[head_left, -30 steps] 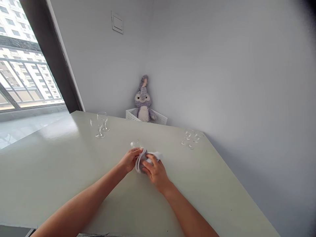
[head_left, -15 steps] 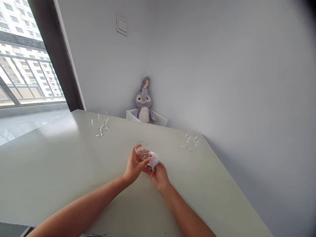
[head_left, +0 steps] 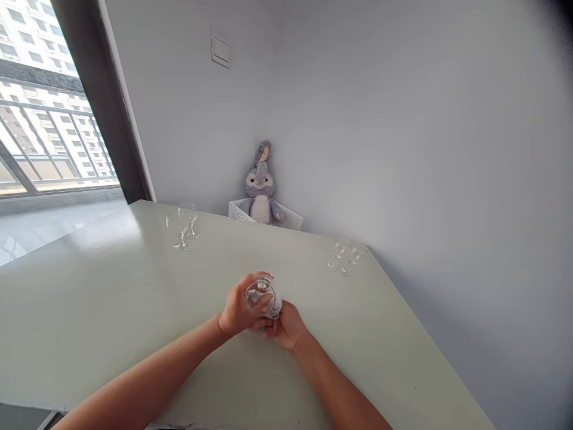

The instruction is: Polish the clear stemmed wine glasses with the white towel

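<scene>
A clear stemmed glass [head_left: 253, 294] is in my left hand [head_left: 236, 307], whose fingers wrap round it above the middle of the table. It is tipped, so I look at it nearly end-on. My right hand [head_left: 290, 325] is closed on a white cloth [head_left: 278, 300], which lies against the glass on its right and lower side. Part of the cloth shows through the glass. The fingertips of my right hand are partly hidden under the glass and my left hand.
Two stemmed glasses [head_left: 182, 245] stand at the far left of the pale green table [head_left: 134, 298]. Two more glasses [head_left: 344, 254] stand near the right edge by the wall. Behind the far edge, a plush rabbit [head_left: 260, 191] sits in a white perforated basket [head_left: 290, 221].
My left hand has turned the glass so that it faces me more end-on. Both hands have come slightly closer to me, and the cloth is now more hidden behind the glass.
</scene>
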{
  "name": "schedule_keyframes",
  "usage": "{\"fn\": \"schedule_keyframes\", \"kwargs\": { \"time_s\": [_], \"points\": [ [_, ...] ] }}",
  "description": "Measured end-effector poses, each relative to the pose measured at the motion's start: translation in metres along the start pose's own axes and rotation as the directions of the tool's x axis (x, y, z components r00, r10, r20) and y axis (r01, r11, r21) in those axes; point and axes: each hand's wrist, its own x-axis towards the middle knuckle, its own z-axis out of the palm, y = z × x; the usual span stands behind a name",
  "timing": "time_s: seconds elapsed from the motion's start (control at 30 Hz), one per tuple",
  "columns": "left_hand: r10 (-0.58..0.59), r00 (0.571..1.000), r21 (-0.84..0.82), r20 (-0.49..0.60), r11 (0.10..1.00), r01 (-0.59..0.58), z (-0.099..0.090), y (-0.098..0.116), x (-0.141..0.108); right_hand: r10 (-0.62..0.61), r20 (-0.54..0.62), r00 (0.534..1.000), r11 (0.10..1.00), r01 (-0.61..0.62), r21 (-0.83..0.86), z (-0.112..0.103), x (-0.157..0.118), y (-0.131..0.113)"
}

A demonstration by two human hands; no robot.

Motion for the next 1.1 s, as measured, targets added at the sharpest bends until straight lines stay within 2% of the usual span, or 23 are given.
{"fn": "schedule_keyframes", "kwargs": {
  "time_s": [0.07,0.1,0.13,0.17,0.2,0.23,0.27,0.3,0.37,0.43,0.5,0.6,0.67,0.73,0.8,0.93,1.1],
  "points": [
    [0.091,0.994,0.057,-0.064,0.995,-0.087,-0.002,-0.004,0.004,0.011,0.007,1.000,0.963,-0.009,-0.268,-0.002,0.000,0.003],
    [0.130,0.987,0.079,-0.095,0.989,-0.123,-0.003,-0.006,0.006,-0.077,-0.044,0.996,0.901,0.050,-0.431,-0.003,0.000,0.003],
    [0.160,0.980,0.104,-0.117,0.984,-0.148,-0.004,-0.008,0.007,-0.233,-0.108,0.967,0.795,0.125,-0.594,-0.005,-0.001,0.002],
    [0.181,0.975,0.133,-0.129,0.977,-0.164,-0.004,-0.010,0.008,-0.423,-0.148,0.894,0.650,0.186,-0.737,-0.008,-0.001,0.000],
    [0.192,0.973,0.165,-0.128,0.972,-0.170,-0.004,-0.011,0.009,-0.600,-0.146,0.786,0.494,0.221,-0.841,-0.010,-0.002,-0.003],
    [0.190,0.975,0.194,-0.118,0.967,-0.165,-0.003,-0.012,0.009,-0.727,-0.106,0.678,0.354,0.238,-0.905,-0.012,-0.003,-0.006],
    [0.177,0.979,0.215,-0.101,0.965,-0.153,-0.002,-0.013,0.009,-0.796,-0.046,0.603,0.244,0.251,-0.937,-0.013,-0.003,-0.008],
    [0.158,0.984,0.225,-0.079,0.965,-0.137,0.000,-0.014,0.008,-0.822,0.010,0.570,0.169,0.261,-0.950,-0.014,-0.003,-0.010],
    [0.122,0.992,0.207,-0.033,0.972,-0.113,0.006,-0.016,0.005,-0.804,0.087,0.588,0.096,0.273,-0.957,-0.015,-0.001,-0.009],
    [0.087,0.996,0.166,0.002,0.982,-0.086,0.012,-0.019,0.001,-0.770,0.097,0.631,0.089,0.256,-0.962,-0.016,0.004,-0.004],
    [0.034,0.999,0.155,0.018,0.987,-0.036,0.017,-0.022,-0.002,-0.747,0.077,0.660,0.122,0.251,-0.960,-0.020,0.010,0.000],
    [-0.040,0.997,0.219,0.059,0.975,0.026,0.019,-0.028,-0.002,-0.745,0.033,0.666,0.188,0.258,-0.948,-0.034,0.022,-0.005],
    [-0.072,0.993,0.263,0.094,0.964,0.045,0.018,-0.032,0.002,-0.752,-0.088,0.653,0.278,0.194,-0.941,-0.050,0.030,-0.019],
    [-0.091,0.989,0.260,0.113,0.964,0.059,0.016,-0.036,0.006,-0.736,-0.259,0.626,0.393,0.083,-0.916,-0.071,0.039,-0.037],
    [-0.111,0.987,0.227,0.117,0.970,0.082,0.015,-0.040,0.009,-0.728,-0.353,0.587,0.445,0.013,-0.895,-0.095,0.047,-0.056],
    [-0.163,0.977,0.191,0.136,0.972,0.136,0.013,-0.045,0.012,-0.714,-0.459,0.529,0.506,-0.064,-0.860,-0.136,0.058,-0.080],
    [-0.177,0.974,0.183,0.144,0.972,0.150,0.012,-0.050,0.012,-0.704,-0.512,0.492,0.549,-0.081,-0.832,-0.163,0.068,-0.090]
  ]
}}
